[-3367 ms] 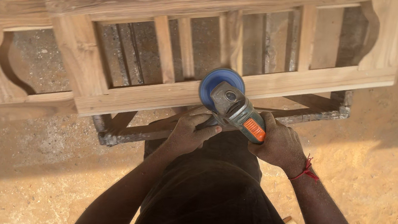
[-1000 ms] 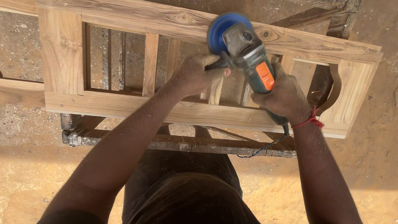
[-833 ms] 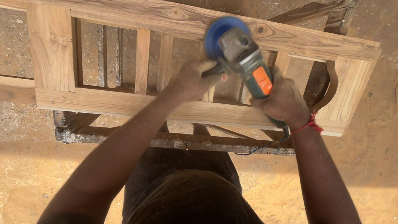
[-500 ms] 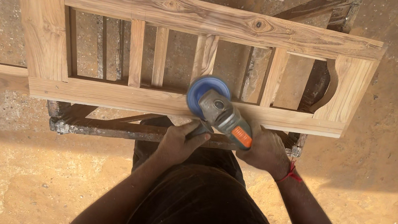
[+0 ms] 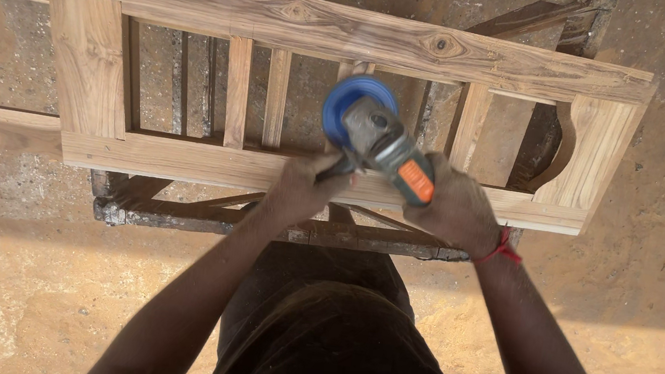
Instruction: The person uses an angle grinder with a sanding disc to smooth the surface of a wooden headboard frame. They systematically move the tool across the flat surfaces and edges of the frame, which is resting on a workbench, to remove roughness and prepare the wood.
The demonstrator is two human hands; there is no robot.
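Your right hand (image 5: 458,211) wraps angle grinder (image 5: 391,154) body; your left hand (image 5: 302,189) clasps side handle. Blue round disc (image 5: 343,99) over slatted, knotty wooden frame (image 5: 343,32) on worktop (image 5: 202,217).

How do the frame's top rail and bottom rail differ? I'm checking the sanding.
The top rail shows dark knots; the bottom rail looks plainer and paler. The top rail lies clear of the hands; the bottom rail runs under the left hand. Both are bare wood, running lengthwise.

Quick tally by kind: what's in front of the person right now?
Angle grinder, blue disc: 1
Wooden frame: 1
Metal stand under it: 1
Hands on the grinder: 2, left hand, right hand
Total: 5
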